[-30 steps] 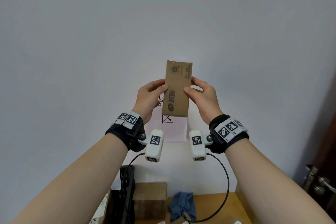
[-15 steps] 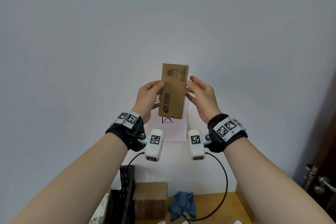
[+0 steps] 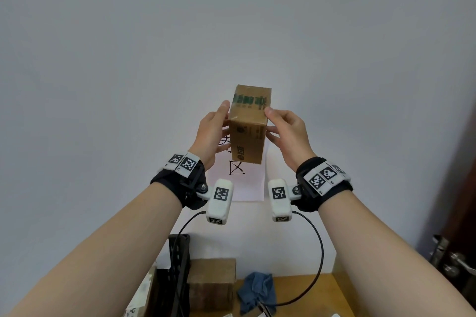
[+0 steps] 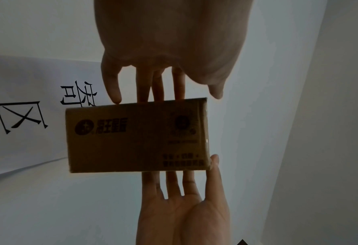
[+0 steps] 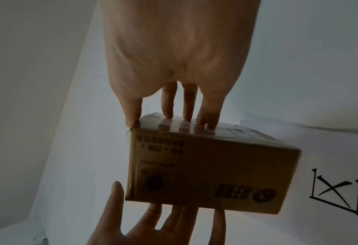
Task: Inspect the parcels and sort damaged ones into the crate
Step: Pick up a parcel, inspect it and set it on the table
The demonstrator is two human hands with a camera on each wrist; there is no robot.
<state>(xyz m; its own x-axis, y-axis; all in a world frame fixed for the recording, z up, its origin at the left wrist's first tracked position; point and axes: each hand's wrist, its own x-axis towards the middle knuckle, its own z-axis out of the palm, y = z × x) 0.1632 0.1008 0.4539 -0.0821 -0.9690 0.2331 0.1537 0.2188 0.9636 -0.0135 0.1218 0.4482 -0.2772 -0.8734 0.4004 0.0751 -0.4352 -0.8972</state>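
I hold a small brown cardboard parcel (image 3: 248,126) up in front of the wall, tipped so that a taped face with green print shows above its printed side. My left hand (image 3: 211,134) grips its left side, thumb near the upper corner and fingers behind. My right hand (image 3: 286,131) grips the right side the same way. In the left wrist view the parcel (image 4: 136,136) sits between the left hand (image 4: 165,92) and the right hand (image 4: 184,182). The right wrist view shows fingertips (image 5: 169,114) on the taped face of the parcel (image 5: 211,167). A black crate (image 3: 177,273) stands at the bottom left.
A second cardboard box (image 3: 211,283) stands on the wooden table (image 3: 322,296) beside the crate, with a crumpled blue cloth (image 3: 255,291) to its right. A white paper sign (image 3: 239,175) with black characters hangs on the wall behind the parcel. A door handle (image 3: 448,260) shows at the right.
The parcel has been turned in my hands: its narrow printed side faced me before, now its upper end tips toward me and shows the taped green-printed face. Both hands shifted their hold.
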